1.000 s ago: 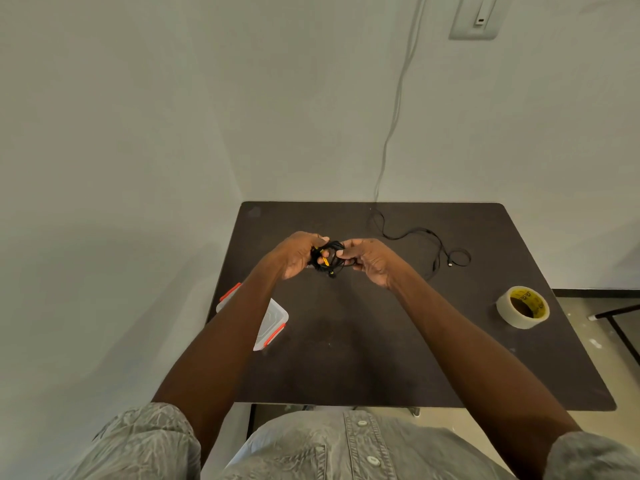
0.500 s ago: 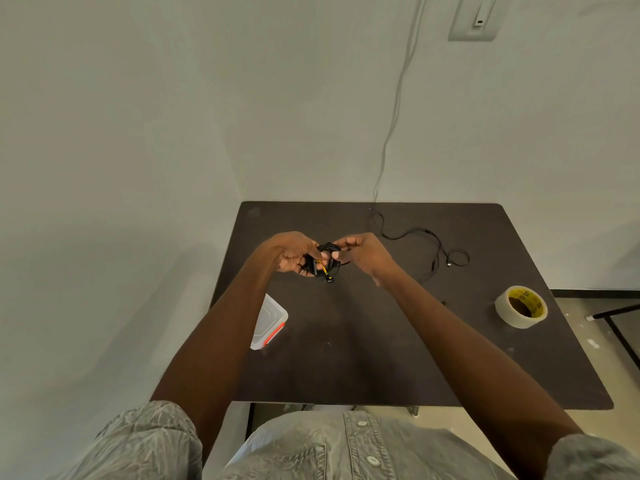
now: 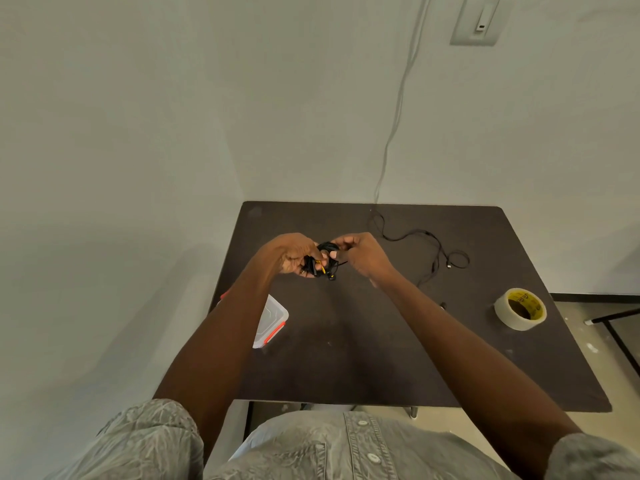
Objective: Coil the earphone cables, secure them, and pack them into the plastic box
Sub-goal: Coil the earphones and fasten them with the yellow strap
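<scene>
Fingers of both hands closed on the black earphone bundle [image 3: 323, 259], held above the table [image 3: 346, 358].

Left hand [image 3: 294, 254] is curled tight round the coil, cupping it from the near-left; the right hand [image 3: 360, 254] now pinches the coil's upper right edge with thumb and forefinger, where a second ago it lay lower and flatter against the bundle. A yellow tie [image 3: 322, 268] shows just under the left fingertips, so my guess is the securing wrap is being cinched, not finished. A second earphone cable [image 3: 433, 254] lies loose to the right of the fingers, not yet coiled. Nearer the body and below the left hand sits the plastic box [image 3: 273, 320], partly hidden by the forearm; whether anything is inside it I cannot tell. Well off to the right and nearer stands a tape roll [image 3: 520, 308].
</scene>
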